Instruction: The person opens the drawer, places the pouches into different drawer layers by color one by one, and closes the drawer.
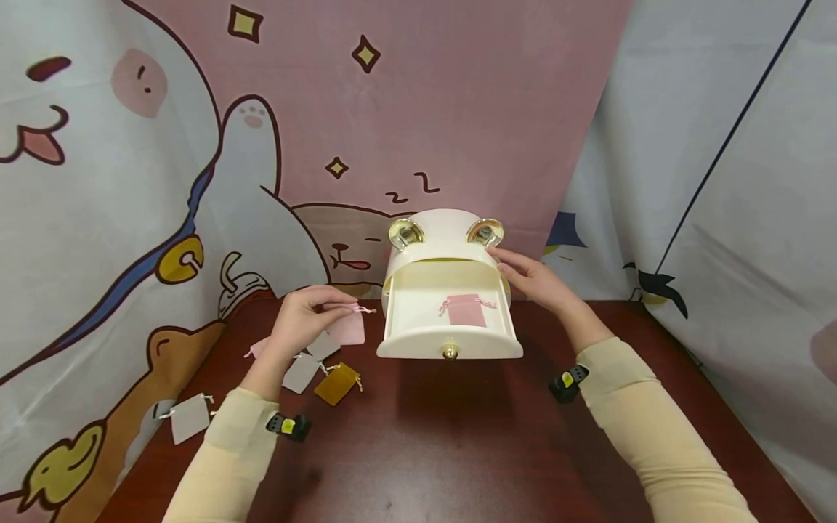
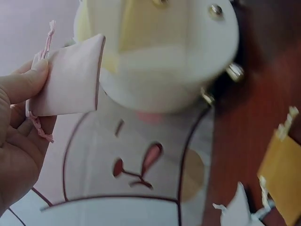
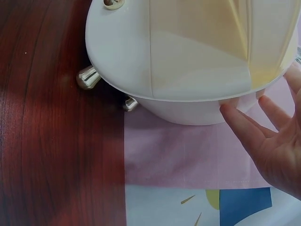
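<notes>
My left hand [image 1: 306, 317] pinches a light pink drawstring pouch [image 1: 348, 330] between thumb and fingers, left of a cream box [image 1: 447, 225] with gold-rimmed knobs on top. In the left wrist view the pouch [image 2: 73, 77] hangs flat, its pink cords dangling at both sides. The box's drawer [image 1: 415, 346], with a gold knob, is pulled out. A darker pink pouch [image 1: 466, 311] lies inside it. My right hand [image 1: 532, 280] rests its fairly straight fingers against the box's right side; in the right wrist view its fingertips [image 3: 228, 110] touch the side.
On the dark red table [image 1: 418, 465] left of the box lie grey pouches [image 1: 301, 373], a mustard pouch [image 1: 338, 384], a pale pouch [image 1: 189, 419] and a pink pouch [image 1: 259, 348]. A cartoon-printed cloth [image 1: 445, 109] hangs behind the table.
</notes>
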`<action>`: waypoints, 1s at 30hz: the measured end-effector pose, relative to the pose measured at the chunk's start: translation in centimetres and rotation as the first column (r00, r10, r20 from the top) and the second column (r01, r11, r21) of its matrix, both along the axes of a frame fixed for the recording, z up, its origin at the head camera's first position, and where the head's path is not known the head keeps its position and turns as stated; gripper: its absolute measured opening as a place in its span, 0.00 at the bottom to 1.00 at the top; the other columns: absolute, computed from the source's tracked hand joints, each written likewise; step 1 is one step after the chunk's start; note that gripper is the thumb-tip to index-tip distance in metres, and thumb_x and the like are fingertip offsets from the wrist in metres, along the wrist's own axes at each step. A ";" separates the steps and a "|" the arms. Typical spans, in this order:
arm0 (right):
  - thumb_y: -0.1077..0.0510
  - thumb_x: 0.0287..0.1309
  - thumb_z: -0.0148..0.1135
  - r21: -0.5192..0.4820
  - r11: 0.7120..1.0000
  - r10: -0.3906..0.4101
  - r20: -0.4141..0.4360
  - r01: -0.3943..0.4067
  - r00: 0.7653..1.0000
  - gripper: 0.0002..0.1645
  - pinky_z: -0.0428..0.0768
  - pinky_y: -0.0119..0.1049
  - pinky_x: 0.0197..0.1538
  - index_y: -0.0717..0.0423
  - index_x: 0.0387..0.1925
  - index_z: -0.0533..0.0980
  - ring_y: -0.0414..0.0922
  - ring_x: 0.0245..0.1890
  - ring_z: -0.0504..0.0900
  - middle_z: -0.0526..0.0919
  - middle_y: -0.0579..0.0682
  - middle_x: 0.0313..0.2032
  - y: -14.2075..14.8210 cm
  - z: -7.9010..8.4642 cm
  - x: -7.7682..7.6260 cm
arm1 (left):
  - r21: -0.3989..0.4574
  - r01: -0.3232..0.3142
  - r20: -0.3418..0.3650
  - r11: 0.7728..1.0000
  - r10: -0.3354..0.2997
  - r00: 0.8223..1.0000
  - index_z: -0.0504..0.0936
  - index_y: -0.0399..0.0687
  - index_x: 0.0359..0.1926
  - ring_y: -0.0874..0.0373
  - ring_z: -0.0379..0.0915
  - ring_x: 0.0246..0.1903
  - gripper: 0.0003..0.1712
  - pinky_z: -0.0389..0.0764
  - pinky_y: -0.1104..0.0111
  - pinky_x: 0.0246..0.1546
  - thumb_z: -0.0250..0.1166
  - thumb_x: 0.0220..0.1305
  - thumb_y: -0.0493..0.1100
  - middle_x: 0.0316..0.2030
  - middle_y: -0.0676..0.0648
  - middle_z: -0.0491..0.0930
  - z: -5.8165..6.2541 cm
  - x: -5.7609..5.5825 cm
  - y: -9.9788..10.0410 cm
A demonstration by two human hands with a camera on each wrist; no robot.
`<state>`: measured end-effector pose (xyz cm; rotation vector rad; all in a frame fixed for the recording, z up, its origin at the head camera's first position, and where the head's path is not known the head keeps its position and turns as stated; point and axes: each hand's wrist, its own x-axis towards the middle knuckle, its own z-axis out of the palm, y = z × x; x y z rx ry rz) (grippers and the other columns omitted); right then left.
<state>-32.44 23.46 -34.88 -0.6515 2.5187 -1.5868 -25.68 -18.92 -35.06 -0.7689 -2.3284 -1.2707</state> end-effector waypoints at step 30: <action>0.53 0.76 0.47 -0.001 1.000 0.010 -0.005 -0.010 1.000 0.31 0.78 0.52 0.54 0.52 0.76 0.57 0.63 0.62 0.71 0.58 0.60 0.73 0.0 0.0 0.0 | 0.054 0.061 -0.072 0.997 -0.057 0.996 0.91 0.43 0.38 0.59 0.76 0.30 0.08 0.78 0.70 0.32 0.74 0.55 0.33 0.34 0.49 0.86 5.2 -0.8 8.5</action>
